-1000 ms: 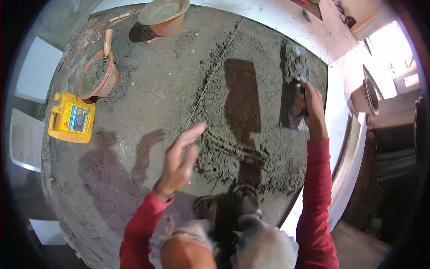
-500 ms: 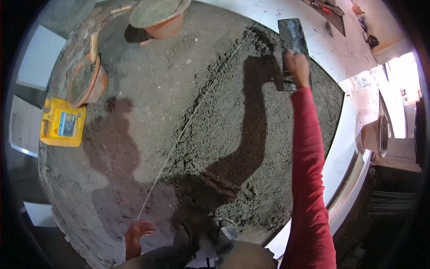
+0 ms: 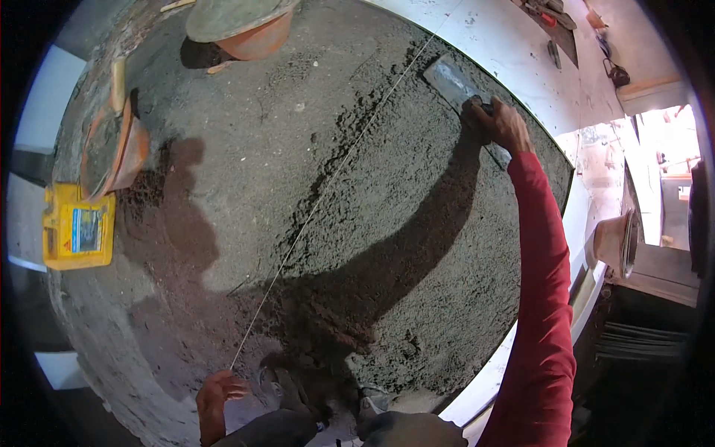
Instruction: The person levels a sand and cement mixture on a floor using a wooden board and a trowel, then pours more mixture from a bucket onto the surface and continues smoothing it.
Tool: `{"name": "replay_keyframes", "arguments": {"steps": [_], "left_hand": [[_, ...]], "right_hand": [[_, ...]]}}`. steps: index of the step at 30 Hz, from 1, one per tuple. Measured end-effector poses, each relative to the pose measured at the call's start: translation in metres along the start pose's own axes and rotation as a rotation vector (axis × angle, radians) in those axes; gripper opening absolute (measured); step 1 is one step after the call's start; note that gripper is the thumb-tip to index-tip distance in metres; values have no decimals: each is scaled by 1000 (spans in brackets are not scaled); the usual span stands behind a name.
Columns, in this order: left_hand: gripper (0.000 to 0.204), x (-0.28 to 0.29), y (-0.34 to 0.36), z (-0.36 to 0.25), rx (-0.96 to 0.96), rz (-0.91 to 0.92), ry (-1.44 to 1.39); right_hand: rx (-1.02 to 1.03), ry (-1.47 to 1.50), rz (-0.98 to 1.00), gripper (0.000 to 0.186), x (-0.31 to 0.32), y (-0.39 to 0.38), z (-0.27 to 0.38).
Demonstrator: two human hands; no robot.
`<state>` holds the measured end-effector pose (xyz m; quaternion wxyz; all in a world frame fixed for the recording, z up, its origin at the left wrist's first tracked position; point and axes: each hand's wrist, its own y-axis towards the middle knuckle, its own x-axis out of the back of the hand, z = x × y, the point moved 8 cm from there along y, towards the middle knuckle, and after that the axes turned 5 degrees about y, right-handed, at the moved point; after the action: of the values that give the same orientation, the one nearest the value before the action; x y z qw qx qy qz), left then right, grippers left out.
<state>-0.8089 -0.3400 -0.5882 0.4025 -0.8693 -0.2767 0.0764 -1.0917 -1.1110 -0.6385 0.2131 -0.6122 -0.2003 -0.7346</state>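
My right hand (image 3: pixel 509 128), at the end of a red sleeve, is closed round the handle of a flat rectangular plastering trowel (image 3: pixel 451 80). The trowel's blade lies slantwise over wet grey mortar (image 3: pixel 417 194) near the white border. At the lower left my left hand (image 3: pixel 216 391) hangs with its fingers loosely bent and apart, and I see nothing in it. A taut string (image 3: pixel 316 205) runs diagonally across the floor and its near end disappears at that hand. Rough, crumbly mortar edges the string. My arm's shadow falls across the mortar.
On the left stand a mortar bucket (image 3: pixel 130 153) with a wooden handle leaning out and a yellow jerrycan (image 3: pixel 78 227). A wide tub (image 3: pixel 257 37) is at the far left. White slabs (image 3: pixel 514 45) line the right edge, with another bucket (image 3: pixel 617 242) beyond. My feet are on the near floor.
My right hand has moved the trowel toward the right, and the blade has turned from nearly upright to slanting. My left hand stays near the string's end, its fingers a little more bent.
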Motion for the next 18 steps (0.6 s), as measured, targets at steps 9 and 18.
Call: {"name": "replay_keyframes", "arguments": {"steps": [9,18], "left_hand": [[66,-5,30,4,81,64,-53],[71,21,39,42,47,254,-345]], "right_hand": [[-416,271,41,73,-35,47,13],[-464,419,218,68,5,-8,2]]}}
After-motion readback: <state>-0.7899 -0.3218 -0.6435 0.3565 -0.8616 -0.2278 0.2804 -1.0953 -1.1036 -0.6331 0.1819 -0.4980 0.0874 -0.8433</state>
